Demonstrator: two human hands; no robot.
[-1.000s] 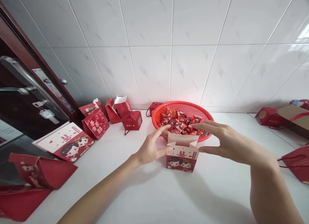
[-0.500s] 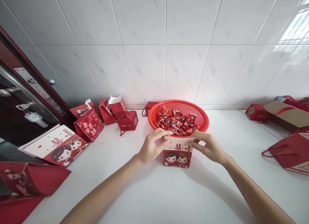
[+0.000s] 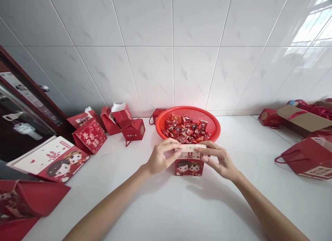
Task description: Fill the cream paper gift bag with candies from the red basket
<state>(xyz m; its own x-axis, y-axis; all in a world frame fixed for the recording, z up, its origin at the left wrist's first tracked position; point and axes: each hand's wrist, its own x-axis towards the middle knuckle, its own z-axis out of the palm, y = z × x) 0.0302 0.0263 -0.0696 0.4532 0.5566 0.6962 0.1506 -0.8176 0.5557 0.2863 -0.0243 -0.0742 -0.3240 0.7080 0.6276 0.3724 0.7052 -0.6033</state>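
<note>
A small red-and-white gift box, printed with two cartoon figures, stands upright on the white counter in front of me. My left hand pinches the left end of its white top edge between thumb and fingers. At the right end, my right hand has its fingers laid over the top edge and the thumb against the front, so the box is held between both hands. Just behind it sits a red plastic basket with wrapped candies inside. The inside of the box is hidden.
Several red boxes stand on the left, among them a lidded box and a large cartoon-printed box. A red bag with a cord handle and a brown open carton lie on the right. A tiled wall closes the back.
The box's white top has tipped over from upright and now shows a flat strip. My right fingers have shifted onto that edge. The view has turned slightly to the right.
</note>
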